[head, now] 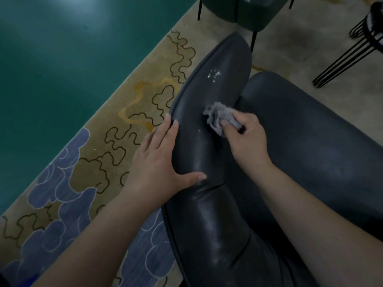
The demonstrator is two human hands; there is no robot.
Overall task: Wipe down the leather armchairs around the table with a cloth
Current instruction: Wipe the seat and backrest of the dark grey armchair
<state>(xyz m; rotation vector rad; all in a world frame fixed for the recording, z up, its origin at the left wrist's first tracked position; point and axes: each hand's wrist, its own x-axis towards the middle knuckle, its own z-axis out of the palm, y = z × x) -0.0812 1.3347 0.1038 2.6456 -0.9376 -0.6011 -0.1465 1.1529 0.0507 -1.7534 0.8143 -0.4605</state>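
Note:
A dark grey leather armchair (310, 141) fills the lower right of the head view, its left armrest (217, 83) running up the middle. My right hand (246, 139) is shut on a crumpled grey cloth (219, 118) and presses it on the inner side of the armrest. My left hand (157, 160) lies flat on the armrest's outer edge, fingers spread, thumb across the top. White specks (214, 73) dot the leather just beyond the cloth.
A patterned beige and blue rug (99, 162) lies left of the chair, with a teal floor (62, 48) beyond it. A green chair (246, 11) stands at the top. A black wire-legged stool (360, 42) is at the upper right.

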